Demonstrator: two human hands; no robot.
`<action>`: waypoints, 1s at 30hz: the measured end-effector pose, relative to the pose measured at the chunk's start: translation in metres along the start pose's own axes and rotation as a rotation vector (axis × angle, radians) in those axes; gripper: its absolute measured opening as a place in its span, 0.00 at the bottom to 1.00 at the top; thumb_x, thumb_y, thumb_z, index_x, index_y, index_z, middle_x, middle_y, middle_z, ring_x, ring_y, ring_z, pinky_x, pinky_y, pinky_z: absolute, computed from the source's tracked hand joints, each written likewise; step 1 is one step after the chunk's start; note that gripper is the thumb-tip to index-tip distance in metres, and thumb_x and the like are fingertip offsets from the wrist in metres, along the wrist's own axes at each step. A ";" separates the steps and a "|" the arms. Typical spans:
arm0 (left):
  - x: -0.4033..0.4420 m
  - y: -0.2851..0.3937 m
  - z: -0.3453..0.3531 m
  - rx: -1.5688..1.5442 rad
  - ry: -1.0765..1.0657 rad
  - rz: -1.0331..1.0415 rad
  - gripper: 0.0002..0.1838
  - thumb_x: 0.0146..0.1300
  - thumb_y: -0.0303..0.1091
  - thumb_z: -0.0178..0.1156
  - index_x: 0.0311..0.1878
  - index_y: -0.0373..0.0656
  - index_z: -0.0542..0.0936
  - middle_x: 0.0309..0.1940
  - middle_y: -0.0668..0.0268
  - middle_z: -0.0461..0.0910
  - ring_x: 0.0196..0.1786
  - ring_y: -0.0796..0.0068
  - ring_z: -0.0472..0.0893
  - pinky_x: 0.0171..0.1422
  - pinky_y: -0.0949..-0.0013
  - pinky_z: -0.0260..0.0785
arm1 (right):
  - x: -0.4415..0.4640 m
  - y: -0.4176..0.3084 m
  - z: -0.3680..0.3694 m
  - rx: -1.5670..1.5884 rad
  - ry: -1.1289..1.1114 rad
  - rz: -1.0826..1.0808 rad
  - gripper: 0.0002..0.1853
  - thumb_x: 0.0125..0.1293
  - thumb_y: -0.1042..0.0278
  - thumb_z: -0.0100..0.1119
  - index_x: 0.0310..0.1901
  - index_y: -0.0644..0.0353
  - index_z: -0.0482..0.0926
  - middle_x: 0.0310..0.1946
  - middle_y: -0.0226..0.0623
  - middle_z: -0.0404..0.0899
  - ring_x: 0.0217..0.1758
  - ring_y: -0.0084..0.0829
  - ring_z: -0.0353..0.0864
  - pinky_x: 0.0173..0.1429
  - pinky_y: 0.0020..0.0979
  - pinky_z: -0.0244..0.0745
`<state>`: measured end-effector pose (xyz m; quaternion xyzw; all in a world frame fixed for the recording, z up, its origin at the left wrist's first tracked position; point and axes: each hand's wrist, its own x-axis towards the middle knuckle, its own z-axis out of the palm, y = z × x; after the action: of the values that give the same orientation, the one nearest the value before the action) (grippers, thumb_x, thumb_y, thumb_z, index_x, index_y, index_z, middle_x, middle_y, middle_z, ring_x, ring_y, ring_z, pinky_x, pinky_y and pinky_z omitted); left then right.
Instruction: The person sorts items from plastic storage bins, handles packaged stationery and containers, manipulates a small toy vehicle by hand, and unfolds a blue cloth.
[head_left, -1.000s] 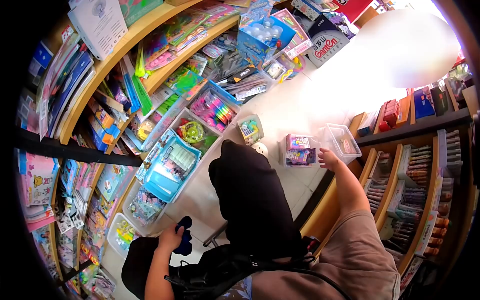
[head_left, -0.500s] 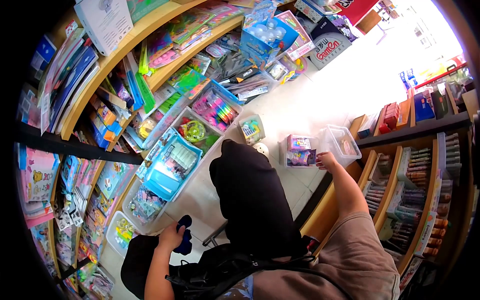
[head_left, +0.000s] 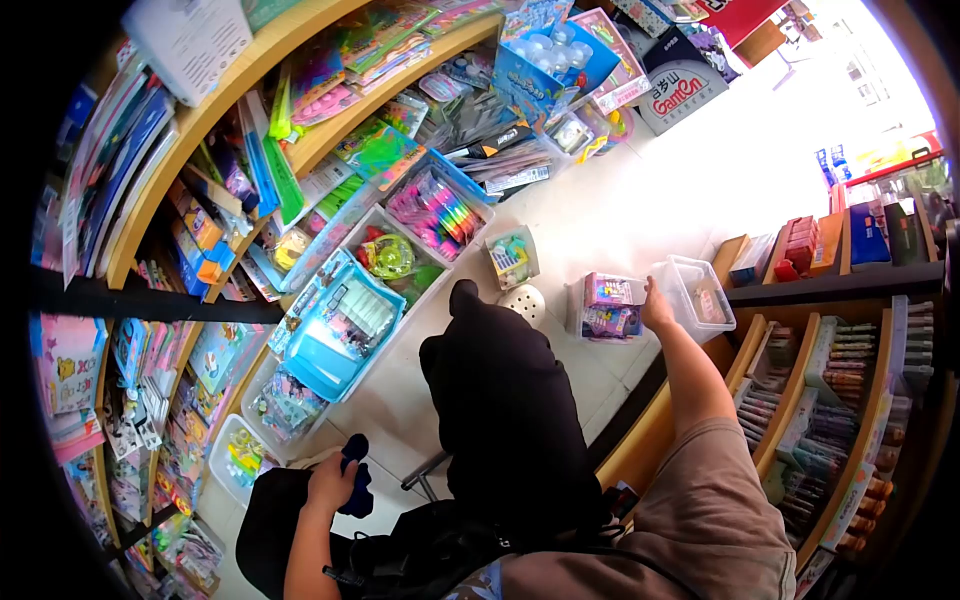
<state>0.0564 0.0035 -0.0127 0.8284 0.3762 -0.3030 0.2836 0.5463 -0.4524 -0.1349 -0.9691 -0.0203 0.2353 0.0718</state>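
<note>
My right hand (head_left: 657, 307) is at the right side of a clear plastic bin (head_left: 577, 308), its fingers closed on the edge. Inside the bin are a pink-and-purple box (head_left: 612, 290) and purple packets (head_left: 611, 322). Just right of this hand is a second clear bin (head_left: 713, 318) with a pale item in it. My left hand (head_left: 328, 483) is closed around a dark navy cloth item (head_left: 357, 483), low on the left beside my knee. Part of that item is hidden by the fingers.
Low bins of small goods line the left, with a blue tray (head_left: 322, 360) on them. Packed shelves (head_left: 190, 150) rise behind. A small carton (head_left: 512, 257) stands on the floor near my perforated shoe (head_left: 522, 304). Pen shelves (head_left: 830, 400) are close on the right.
My right hand has moved forward along the bin's right side to its far corner. My left hand still holds the navy cloth item. The view has shifted slightly.
</note>
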 end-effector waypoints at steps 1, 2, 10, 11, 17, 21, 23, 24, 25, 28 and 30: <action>0.000 -0.003 0.005 -0.017 0.012 0.006 0.16 0.60 0.44 0.53 0.41 0.39 0.74 0.35 0.49 0.77 0.42 0.47 0.76 0.45 0.54 0.67 | 0.007 0.002 0.001 -0.026 0.032 -0.040 0.39 0.51 0.77 0.55 0.65 0.58 0.48 0.57 0.52 0.68 0.59 0.49 0.68 0.60 0.39 0.65; 0.000 -0.006 0.009 -0.033 0.023 0.012 0.16 0.60 0.44 0.54 0.41 0.39 0.74 0.35 0.49 0.78 0.42 0.47 0.76 0.44 0.54 0.67 | 0.013 0.004 0.004 -0.052 0.063 -0.079 0.40 0.51 0.78 0.55 0.65 0.57 0.48 0.56 0.52 0.68 0.59 0.50 0.67 0.61 0.39 0.65; -0.002 -0.012 0.022 -0.075 0.007 -0.010 0.16 0.60 0.41 0.54 0.47 0.41 0.75 0.37 0.48 0.78 0.43 0.47 0.76 0.46 0.54 0.68 | 0.049 0.023 0.026 -0.100 0.158 -0.179 0.36 0.51 0.81 0.47 0.65 0.55 0.52 0.52 0.57 0.70 0.60 0.51 0.65 0.61 0.41 0.65; -0.003 -0.011 0.021 -0.074 0.006 -0.011 0.16 0.60 0.40 0.54 0.47 0.41 0.75 0.37 0.48 0.78 0.42 0.47 0.76 0.46 0.55 0.68 | 0.050 0.027 0.030 -0.121 0.187 -0.227 0.36 0.51 0.80 0.48 0.65 0.56 0.52 0.51 0.58 0.70 0.60 0.51 0.66 0.61 0.41 0.65; 0.004 -0.016 0.024 -0.146 0.075 0.070 0.16 0.60 0.40 0.54 0.47 0.41 0.75 0.35 0.49 0.78 0.40 0.47 0.77 0.45 0.55 0.69 | 0.038 0.052 0.045 -0.034 0.014 -0.031 0.36 0.50 0.75 0.54 0.64 0.59 0.55 0.49 0.62 0.71 0.55 0.54 0.70 0.58 0.42 0.66; 0.005 -0.010 0.019 -0.120 0.048 0.041 0.16 0.60 0.41 0.54 0.46 0.40 0.75 0.36 0.49 0.78 0.41 0.47 0.77 0.45 0.54 0.68 | 0.026 0.059 0.041 0.072 0.075 0.026 0.29 0.53 0.73 0.51 0.60 0.60 0.61 0.45 0.62 0.73 0.51 0.55 0.72 0.55 0.44 0.68; 0.005 -0.013 0.020 -0.115 0.027 0.020 0.17 0.60 0.42 0.53 0.45 0.40 0.75 0.36 0.49 0.78 0.42 0.47 0.77 0.44 0.54 0.68 | 0.019 0.061 0.039 0.084 0.145 -0.001 0.24 0.55 0.72 0.49 0.56 0.61 0.67 0.43 0.60 0.75 0.48 0.55 0.74 0.53 0.45 0.69; 0.007 -0.015 0.022 -0.069 0.030 0.023 0.17 0.60 0.43 0.53 0.44 0.39 0.75 0.35 0.49 0.78 0.41 0.47 0.76 0.44 0.53 0.68 | 0.013 0.054 0.029 0.075 0.175 -0.007 0.21 0.56 0.72 0.48 0.53 0.60 0.69 0.41 0.59 0.76 0.47 0.54 0.75 0.52 0.45 0.70; 0.007 -0.017 0.023 -0.025 0.037 0.014 0.17 0.60 0.44 0.53 0.42 0.39 0.74 0.35 0.49 0.78 0.41 0.47 0.76 0.44 0.53 0.67 | 0.003 0.040 0.013 0.068 0.199 -0.022 0.18 0.57 0.72 0.47 0.50 0.60 0.72 0.39 0.57 0.77 0.45 0.54 0.76 0.50 0.45 0.70; 0.004 -0.005 0.014 0.011 0.001 -0.004 0.17 0.61 0.45 0.53 0.39 0.38 0.75 0.35 0.49 0.77 0.40 0.47 0.76 0.42 0.53 0.68 | 0.001 0.009 -0.013 0.051 0.265 -0.074 0.09 0.56 0.69 0.52 0.38 0.55 0.78 0.32 0.50 0.79 0.39 0.49 0.78 0.42 0.43 0.72; 0.002 -0.001 0.011 0.034 0.017 -0.021 0.18 0.61 0.46 0.52 0.40 0.39 0.75 0.36 0.50 0.78 0.41 0.48 0.77 0.44 0.54 0.69 | 0.001 -0.036 -0.037 0.047 0.252 -0.110 0.09 0.53 0.66 0.57 0.36 0.56 0.78 0.30 0.47 0.79 0.37 0.46 0.79 0.41 0.41 0.72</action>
<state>0.0534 -0.0028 -0.0210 0.8316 0.3819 -0.3055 0.2631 0.5633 -0.4215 -0.0976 -0.9864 -0.0587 0.1079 0.1092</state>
